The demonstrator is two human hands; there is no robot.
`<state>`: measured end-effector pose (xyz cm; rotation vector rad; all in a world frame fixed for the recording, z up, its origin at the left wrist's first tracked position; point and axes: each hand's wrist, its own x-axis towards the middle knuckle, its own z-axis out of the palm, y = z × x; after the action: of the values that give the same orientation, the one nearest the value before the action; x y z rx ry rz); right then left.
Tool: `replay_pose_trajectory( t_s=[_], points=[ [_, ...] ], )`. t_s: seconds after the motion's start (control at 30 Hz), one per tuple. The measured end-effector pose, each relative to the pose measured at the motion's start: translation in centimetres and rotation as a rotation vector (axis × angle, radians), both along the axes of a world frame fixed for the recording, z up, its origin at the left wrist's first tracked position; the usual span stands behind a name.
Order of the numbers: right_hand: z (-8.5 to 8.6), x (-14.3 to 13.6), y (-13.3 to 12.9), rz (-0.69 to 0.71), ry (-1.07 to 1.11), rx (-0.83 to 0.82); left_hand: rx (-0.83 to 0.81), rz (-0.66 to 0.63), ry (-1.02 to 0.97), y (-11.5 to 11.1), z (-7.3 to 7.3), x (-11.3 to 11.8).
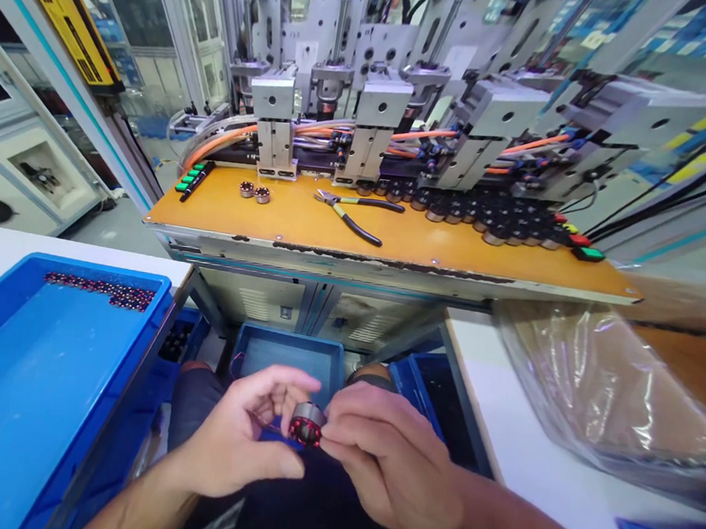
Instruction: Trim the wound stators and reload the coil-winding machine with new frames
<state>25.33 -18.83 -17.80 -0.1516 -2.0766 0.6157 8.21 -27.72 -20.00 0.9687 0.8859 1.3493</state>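
Above my lap is a small round metal part [307, 425] with red bits around its inner ring. My right hand [387, 453] has its fingertips closed on the part's right side. My left hand [247, 430] is curled around the left side, its thumb apart from the part and its fingers behind it. Whether those fingers grip the part or the thin wire beside them is hard to tell. Farther off, pliers [358, 213] lie on the orange bench, with two similar round parts [254, 193] to their left.
A blue tray [19, 381] with rows of red-and-black parts stands at the left. Machine fixtures [370, 102] rise behind the bench [219, 217], which bears many dark round parts [490, 216]. Plastic wrapping [617, 393] covers the right table. A blue bin [290, 350] sits below.
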Motion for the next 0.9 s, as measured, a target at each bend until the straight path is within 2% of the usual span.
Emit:
replay_pose_trajectory(
  t_s=[0.07,0.13,0.27,0.37,0.5,0.57,0.67,0.8,0.83,0.9],
  points=[
    [-0.1,-0.1,0.0,0.003,0.003,0.017,-0.06,-0.054,-0.051,-0.2,0.0,0.0],
    [-0.1,-0.2,-0.2,-0.035,-0.006,0.021,-0.056,-0.023,-0.076,-0.5,0.0,0.3],
    [0.4,-0.3,-0.7,-0.158,-0.005,0.009,0.037,0.065,-0.096,-0.8,0.0,0.8],
    [0.7,-0.2,-0.9,-0.194,-0.022,-0.004,0.132,0.102,-0.117,-0.9,-0.1,0.7],
    [1.0,0.0,-0.7,-0.144,-0.004,-0.019,0.282,0.067,-0.219,-0.6,-0.4,0.4],
    [1.0,0.2,-0.6,-0.094,0.023,0.003,0.298,0.044,-0.327,-0.4,-0.4,0.4],
    [1.0,0.4,-0.3,-0.023,0.019,0.064,0.131,-0.016,-0.348,0.2,-0.2,0.5],
    [0.9,0.7,0.0,0.041,0.014,0.074,-0.134,-0.316,-0.253,0.5,0.2,0.5],
    [0.8,0.7,0.1,0.037,0.011,0.08,-0.15,-0.338,-0.236,0.5,0.2,0.5],
    [0.7,0.7,0.2,0.003,-0.004,0.114,-0.131,-0.276,-0.198,0.4,0.4,0.5]
  ],
)
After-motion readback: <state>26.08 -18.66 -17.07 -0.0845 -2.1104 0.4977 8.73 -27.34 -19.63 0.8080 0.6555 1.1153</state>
